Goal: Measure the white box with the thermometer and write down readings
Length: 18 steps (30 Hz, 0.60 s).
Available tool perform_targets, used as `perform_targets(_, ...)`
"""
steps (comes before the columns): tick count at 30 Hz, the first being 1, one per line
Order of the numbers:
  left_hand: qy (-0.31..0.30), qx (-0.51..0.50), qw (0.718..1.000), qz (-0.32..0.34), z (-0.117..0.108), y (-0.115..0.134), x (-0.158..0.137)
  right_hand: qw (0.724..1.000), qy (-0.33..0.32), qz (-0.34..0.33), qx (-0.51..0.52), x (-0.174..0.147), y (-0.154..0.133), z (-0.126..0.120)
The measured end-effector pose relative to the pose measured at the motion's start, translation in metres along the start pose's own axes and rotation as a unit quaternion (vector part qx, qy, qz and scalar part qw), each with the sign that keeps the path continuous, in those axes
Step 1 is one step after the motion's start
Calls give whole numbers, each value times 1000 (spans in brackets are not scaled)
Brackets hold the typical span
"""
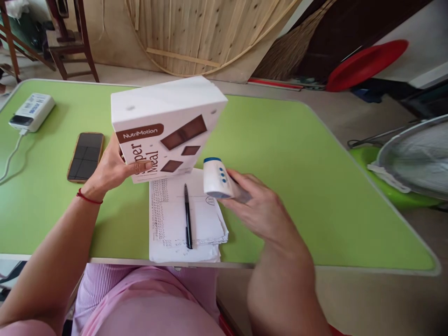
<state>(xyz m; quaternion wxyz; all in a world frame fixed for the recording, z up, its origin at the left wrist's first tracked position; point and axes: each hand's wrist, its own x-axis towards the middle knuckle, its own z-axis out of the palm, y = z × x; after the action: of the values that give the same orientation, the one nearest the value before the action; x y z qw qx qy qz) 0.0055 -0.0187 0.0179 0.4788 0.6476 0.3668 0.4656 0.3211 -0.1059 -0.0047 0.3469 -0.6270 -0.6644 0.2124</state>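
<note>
My left hand (117, 165) grips the lower left side of a white cardboard box (168, 103) printed "NutriMotion" and "Super Meal", its thumb across the front. The box is held tilted over the table. In my right hand (261, 203) is a white handheld device with blue buttons and a blue end (215, 177), shaped like an infrared thermometer; my fingers wrap its handle. Its blue end points away from me, just right of the box's lower corner. Below both lies a stack of written papers (168, 233), with a black pen (188, 217) on top.
The green table (315, 200) has a phone (86, 156) left of the box and a white power bank (33, 112) with a cable at far left. Beyond the table are a wooden chair (72, 46), a round wooden board (210, 28) and a red basin (367, 65).
</note>
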Motion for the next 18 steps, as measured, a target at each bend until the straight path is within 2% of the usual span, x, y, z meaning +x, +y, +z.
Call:
perform_targets(2, 32, 23, 999, 11, 0, -8, 2, 992, -1, -35, -121, 10, 16, 8)
perform_targets(5, 50, 27, 998, 13, 1, -17, 4, 975, -1, -71, -212, 14, 32, 17)
perform_targets(14, 22, 36, 999, 13, 2, -31, 6, 964, -24, -81, -253, 11, 41, 20)
perform_targets(16, 16, 36, 999, 16, 2, -33, 7, 958, -3, -105, -268, 10, 36, 20)
perform_targets(18, 2, 37, 999, 25, 1, -35, 8, 950, 53, -153, -268, 7, 25, 22)
